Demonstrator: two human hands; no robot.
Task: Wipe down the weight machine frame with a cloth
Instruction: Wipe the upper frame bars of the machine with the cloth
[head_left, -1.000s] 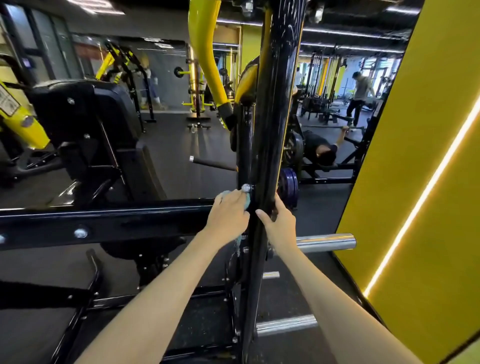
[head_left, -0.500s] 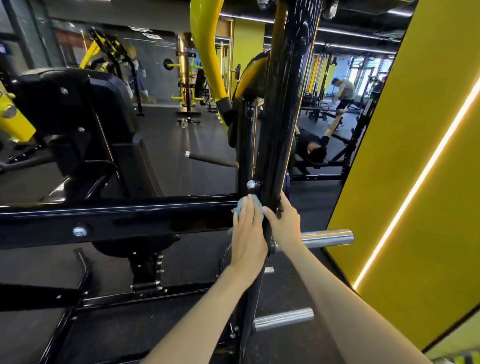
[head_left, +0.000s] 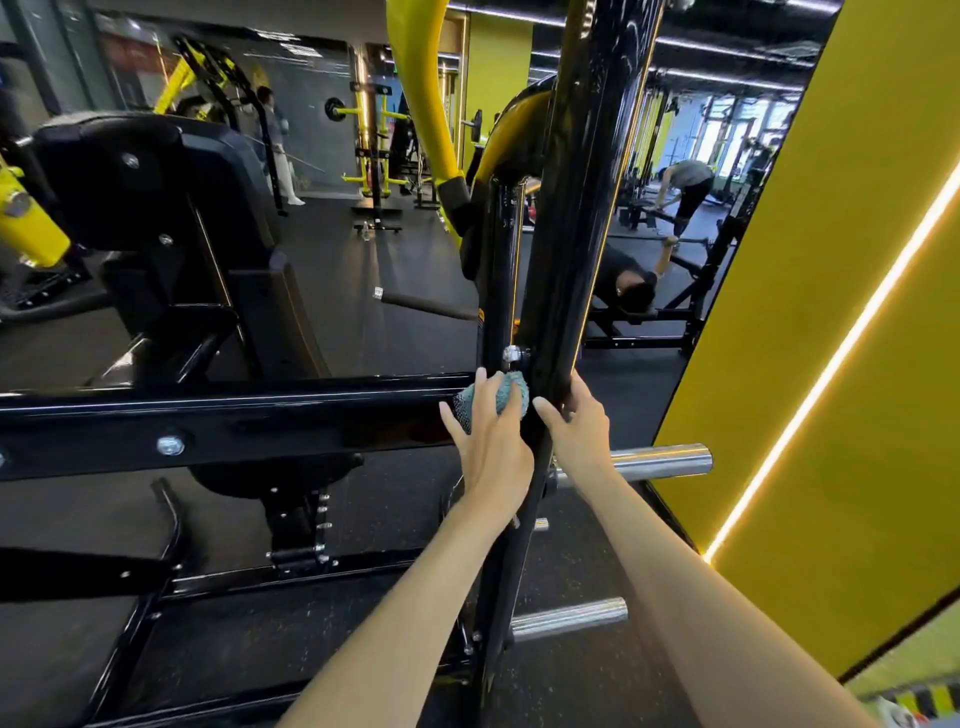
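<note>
1. Much of the teal cloth (head_left: 511, 399) is hidden under the left hand (head_left: 491, 441). Only a bunched wad shows between the fingers (head_left: 480, 382).
2. The black upright post (head_left: 571, 249) runs out of view at 12 o'clock. The horizontal beam (head_left: 234, 421) is cut off at 9 o'clock.
3. A small white tag (head_left: 378, 292) on the end of a dark handle is too small to read.
4. The left arm reaches up from 6 o'clock. Its fingers are spread and bent over the wadded cloth, holding it against the joint where beam meets post, just below a silver bolt (head_left: 511, 354).
5. The right hand (head_left: 576, 431) comes in from 5 o'clock and grips the upright post just beside the cloth. Its thumb lies across the near face, and its fingers curl round the far side, partly hidden.
6. A chrome peg (head_left: 662, 460) sticks out toward 3 o'clock below the right hand, in front of the yellow wall (head_left: 831, 312).
</note>
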